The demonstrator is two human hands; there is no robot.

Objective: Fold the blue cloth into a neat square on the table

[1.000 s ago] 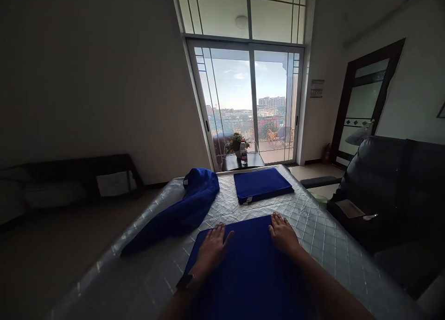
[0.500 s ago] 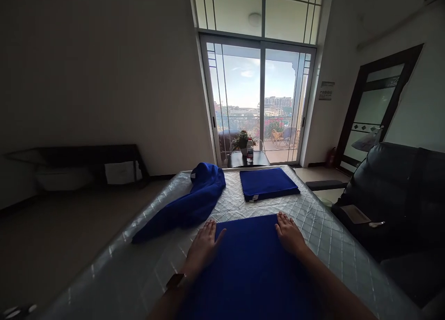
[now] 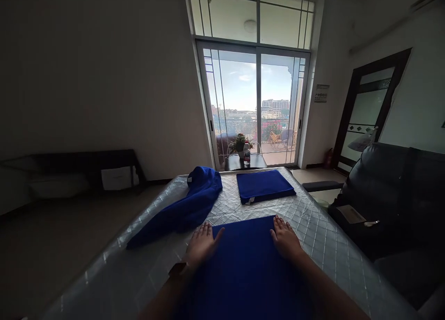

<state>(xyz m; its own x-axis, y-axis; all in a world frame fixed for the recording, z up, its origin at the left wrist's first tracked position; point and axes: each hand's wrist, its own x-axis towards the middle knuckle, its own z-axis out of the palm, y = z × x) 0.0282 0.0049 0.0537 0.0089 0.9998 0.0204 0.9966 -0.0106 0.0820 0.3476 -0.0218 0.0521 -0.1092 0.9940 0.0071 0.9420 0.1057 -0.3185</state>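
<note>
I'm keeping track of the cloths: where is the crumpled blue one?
In the head view, the crumpled blue cloth lies on the silvery quilted surface, left of the far folded blue cloth and just beyond the left hand.

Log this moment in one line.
left hand: flat, left edge of near cloth; right hand: flat, its far right corner; folded cloth: beyond, right; crumpled cloth: beyond, left

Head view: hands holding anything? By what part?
Nothing visibly gripped; left hand and right hand lie open at the far corners of the near blue cloth.
</note>
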